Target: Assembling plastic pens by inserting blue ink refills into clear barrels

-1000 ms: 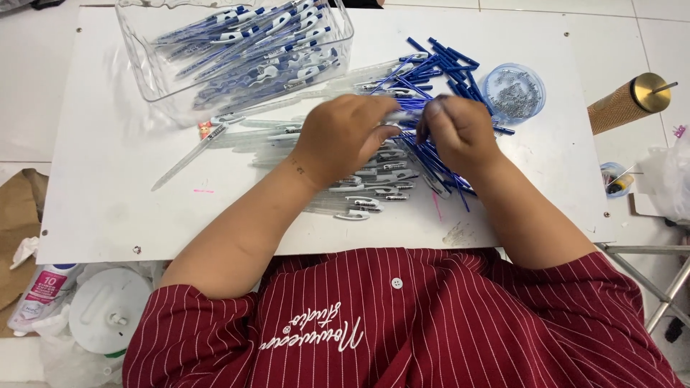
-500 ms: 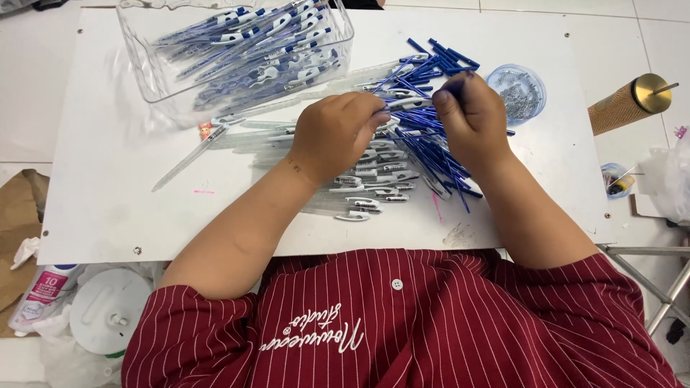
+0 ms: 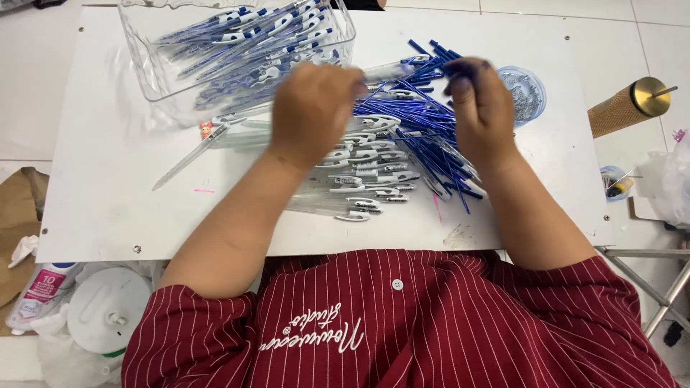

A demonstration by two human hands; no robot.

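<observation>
- A white bottle point(image 3: 44, 293) with a pink and red label lies on the floor at the lower left, below the counter point(image 3: 108, 215) edge, partly tucked under crumpled white plastic.
- A brown cardboard piece point(image 3: 18, 215) lies at the far left edge, beside the counter.
- A clear plastic bag point(image 3: 672, 183) sits at the far right edge.

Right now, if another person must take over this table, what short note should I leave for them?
Left hand: above the clear pen barrels, blurred; grip cannot be told.
Right hand: over the blue refills, fingertips stained blue; grip unclear.
Bin at the back left holds many assembled pens.
Small round tub stands right of the refills.
Done: the pens in the bin.
Left: the barrels and refills lying loose on the white board.
</observation>
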